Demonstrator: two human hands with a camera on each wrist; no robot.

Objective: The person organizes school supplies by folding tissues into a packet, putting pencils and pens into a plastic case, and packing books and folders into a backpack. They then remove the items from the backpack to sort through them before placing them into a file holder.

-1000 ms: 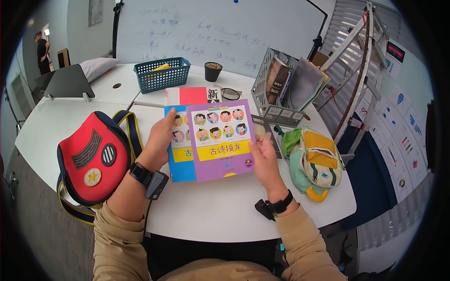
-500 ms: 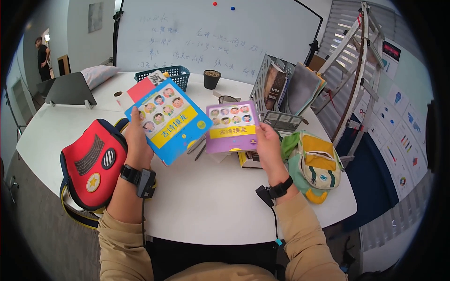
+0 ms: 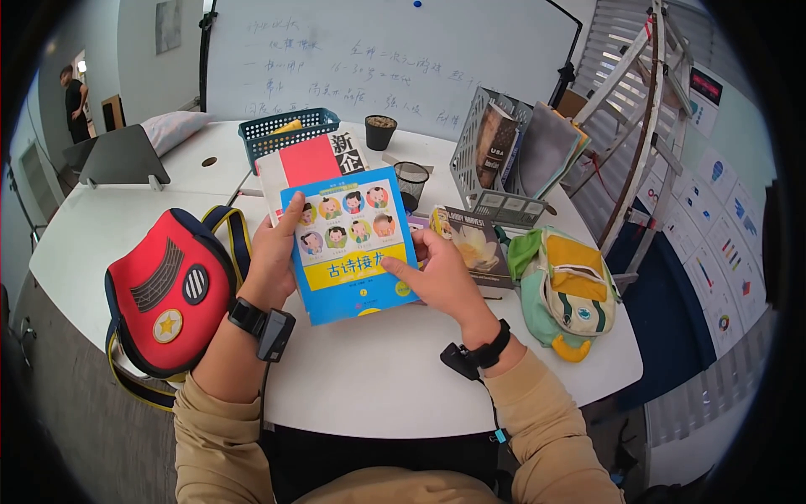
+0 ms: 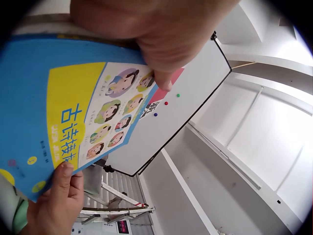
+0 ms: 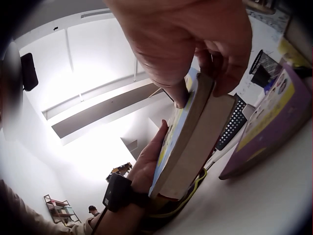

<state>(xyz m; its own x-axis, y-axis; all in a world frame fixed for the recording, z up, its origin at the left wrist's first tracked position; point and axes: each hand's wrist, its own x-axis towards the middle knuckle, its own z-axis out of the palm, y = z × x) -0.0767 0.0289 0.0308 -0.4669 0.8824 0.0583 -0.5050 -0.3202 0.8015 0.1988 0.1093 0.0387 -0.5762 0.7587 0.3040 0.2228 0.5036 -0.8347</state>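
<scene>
A blue book with cartoon faces (image 3: 353, 244) is held up at the centre. My left hand (image 3: 273, 260) grips its left side together with a thicker red-and-white book (image 3: 306, 161) behind it. My right hand (image 3: 445, 281) pinches the blue book's right edge, thumb on the cover, fingers behind. In the right wrist view, the two books' page edges (image 5: 188, 147) stand side by side below my right hand (image 5: 190, 44). A purple book (image 5: 274, 115) rests on the table there; in the head view it is mostly hidden behind the blue one.
A red backpack (image 3: 172, 290) stands at the left, a green-and-yellow bag (image 3: 571, 290) at the right. Beyond the hands are a teal basket (image 3: 290, 143), a potted plant (image 3: 380, 134), a mesh cup (image 3: 411, 181), a dark flower-covered book (image 3: 478, 248) and a grey file rack (image 3: 508, 206).
The purple book has left my right hand and is down on the table. My right hand has moved left onto the blue book, which has come to the centre and turned more upright with the red-and-white book.
</scene>
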